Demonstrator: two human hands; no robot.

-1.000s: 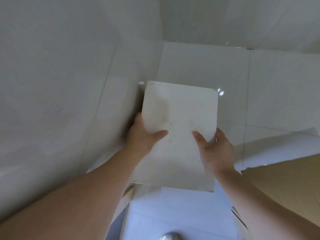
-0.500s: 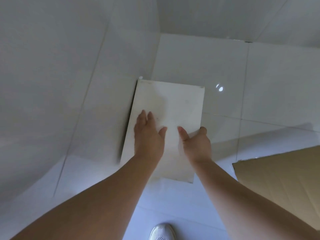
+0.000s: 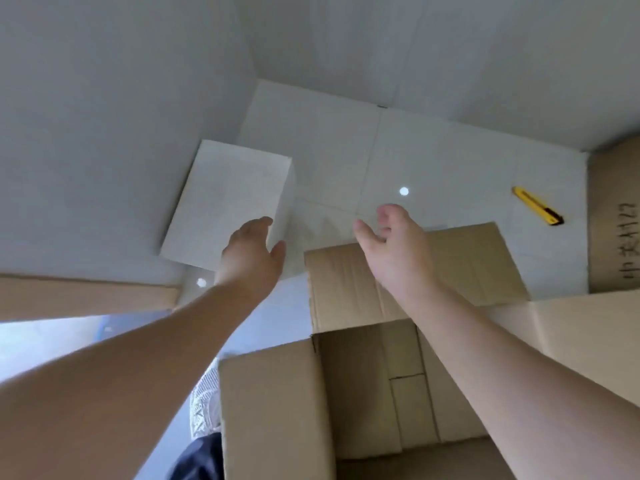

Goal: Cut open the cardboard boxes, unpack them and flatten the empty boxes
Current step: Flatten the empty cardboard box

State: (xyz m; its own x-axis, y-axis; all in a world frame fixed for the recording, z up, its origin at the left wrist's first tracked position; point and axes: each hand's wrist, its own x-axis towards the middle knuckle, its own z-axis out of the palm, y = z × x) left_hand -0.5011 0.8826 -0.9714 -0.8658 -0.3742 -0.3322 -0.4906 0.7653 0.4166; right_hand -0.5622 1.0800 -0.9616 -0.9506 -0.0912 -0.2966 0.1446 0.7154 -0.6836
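A white block-shaped package (image 3: 228, 202) lies on the tiled floor against the left wall. My left hand (image 3: 251, 254) hovers at its near right corner, fingers relaxed, holding nothing; whether it touches the package is unclear. My right hand (image 3: 398, 247) is open in the air above the far flap (image 3: 467, 268) of the brown cardboard box (image 3: 277, 410), which stands open below me. What the box holds inside is mostly hidden by my right arm.
A yellow utility knife (image 3: 537, 210) lies on the floor at the right. Another brown box (image 3: 614, 220) with printed writing stands at the far right. A cardboard flap (image 3: 86, 296) reaches in from the left. My shoe (image 3: 205, 400) shows beside the open box.
Both hands gripped the white package and set it down by the wall, then let go. They have drawn back towards me, and the view now takes in the open box.
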